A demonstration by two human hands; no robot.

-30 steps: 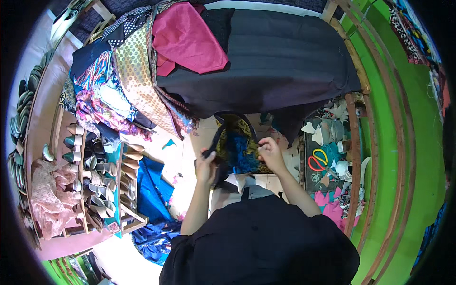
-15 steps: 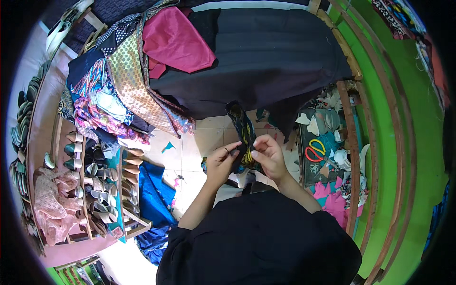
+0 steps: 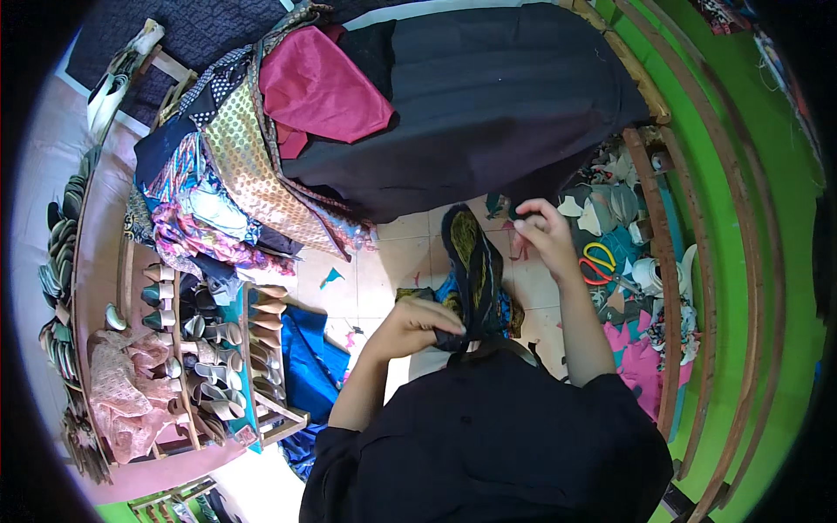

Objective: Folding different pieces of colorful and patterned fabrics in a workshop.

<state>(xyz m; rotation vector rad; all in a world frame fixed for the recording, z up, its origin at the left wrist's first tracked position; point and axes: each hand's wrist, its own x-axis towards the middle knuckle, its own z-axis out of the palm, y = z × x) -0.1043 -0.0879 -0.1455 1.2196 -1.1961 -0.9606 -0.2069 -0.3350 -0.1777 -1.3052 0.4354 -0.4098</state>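
In front of my torso is a long, narrow cloth piece (image 3: pixel 473 261), black with a yellow-green pattern, rounded at its far end and shaped somewhat like a shoe upper. My left hand (image 3: pixel 414 327) pinches its near edge between thumb and fingers. More patterned cloth (image 3: pixel 510 315), partly blue, lies beneath it. My right hand (image 3: pixel 547 240) is raised to the right, apart from the cloth. Its thumb and index finger come close together; whatever they pinch, if anything, is too small to make out.
At right, scissors (image 3: pixel 600 264) with red and yellow handles lie among scraps by a wooden rail (image 3: pixel 656 288). Shoe lasts (image 3: pixel 214 375) fill a rack at left. Piled fabrics (image 3: pixel 235 166) and a dark cloth-covered surface (image 3: pixel 488 96) stand ahead. Scraps dot the tiled floor (image 3: pixel 344 296).
My right hand has left the cloth and moved up and to the right. My left hand has shifted down toward the near edge, and the cloth has turned to show more of its patterned face.
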